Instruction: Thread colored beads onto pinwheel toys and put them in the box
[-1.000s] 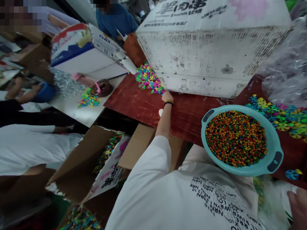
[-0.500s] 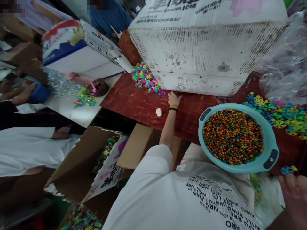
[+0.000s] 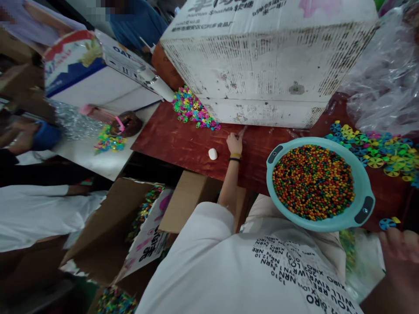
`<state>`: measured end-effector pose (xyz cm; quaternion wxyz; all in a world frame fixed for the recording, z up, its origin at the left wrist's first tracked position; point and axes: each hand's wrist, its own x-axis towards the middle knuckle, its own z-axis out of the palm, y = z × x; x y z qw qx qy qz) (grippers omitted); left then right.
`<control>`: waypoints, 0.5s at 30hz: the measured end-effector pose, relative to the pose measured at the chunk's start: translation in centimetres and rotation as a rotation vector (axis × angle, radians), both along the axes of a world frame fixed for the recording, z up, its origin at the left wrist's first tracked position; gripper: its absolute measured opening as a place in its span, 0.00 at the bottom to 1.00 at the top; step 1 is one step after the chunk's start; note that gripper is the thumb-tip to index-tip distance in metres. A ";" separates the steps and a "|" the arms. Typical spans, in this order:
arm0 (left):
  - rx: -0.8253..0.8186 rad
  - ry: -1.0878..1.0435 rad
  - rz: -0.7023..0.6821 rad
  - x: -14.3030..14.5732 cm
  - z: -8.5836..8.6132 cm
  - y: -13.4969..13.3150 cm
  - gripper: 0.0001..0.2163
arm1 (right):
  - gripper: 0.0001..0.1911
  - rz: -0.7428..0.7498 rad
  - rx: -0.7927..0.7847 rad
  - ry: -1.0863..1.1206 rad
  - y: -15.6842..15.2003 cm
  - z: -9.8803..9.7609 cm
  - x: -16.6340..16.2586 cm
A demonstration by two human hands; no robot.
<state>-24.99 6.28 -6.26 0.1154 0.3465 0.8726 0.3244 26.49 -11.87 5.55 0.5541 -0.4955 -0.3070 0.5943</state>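
Left hand (image 3: 234, 144) seems to pinch a thin stick (image 3: 242, 130) on the red-stained bench (image 3: 170, 135), just beside a white lump (image 3: 212, 153); hands well apart; right hand (image 3: 401, 261), apparently empty, near a pinwheel piece (image 3: 388, 223) by the teal basin (image 3: 314, 226).

The tabletop (image 3: 183, 144) is reddish wood with a worn, glossy finish. The basin (image 3: 362, 183) is smooth teal plastic, the beads (image 3: 312, 182) shiny, the carton (image 3: 262, 65) scuffed white cardboard, the sheet (image 3: 382, 78) crinkled clear plastic.
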 end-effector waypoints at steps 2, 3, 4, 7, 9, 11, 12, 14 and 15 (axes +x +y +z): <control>0.048 -0.032 -0.024 1.8 1.2 -2.7 0.04 | 0.20 0.093 0.062 -0.018 0.6 -0.2 -1.5; 0.090 -0.072 -0.056 3.1 2.0 -4.2 0.05 | 0.19 0.172 0.079 -0.030 0.9 -0.3 -2.8; 0.139 -0.126 -0.109 4.7 3.1 -5.8 0.07 | 0.17 0.271 0.088 -0.042 1.3 -0.4 -4.4; 0.302 -0.447 -0.472 10.9 7.0 -10.2 0.14 | 0.15 0.525 0.084 -0.111 3.0 -0.4 -10.4; 0.263 -0.538 -0.735 15.1 9.5 -12.4 0.15 | 0.24 0.489 0.167 -0.214 4.4 -0.2 -13.9; 0.194 -0.532 -0.873 18.4 11.1 -13.4 0.15 | 0.22 0.398 0.223 -0.342 5.9 0.1 -15.8; 0.164 -0.507 -0.916 19.5 11.5 -13.5 0.14 | 0.21 0.355 0.238 -0.400 6.7 0.2 -16.0; 0.117 -0.420 -0.972 20.6 11.2 -12.6 0.13 | 0.21 0.290 0.252 -0.551 8.0 0.3 -14.8; 0.100 -0.358 -0.988 20.6 10.7 -11.7 0.12 | 0.22 0.282 0.268 -0.669 8.7 0.2 -13.7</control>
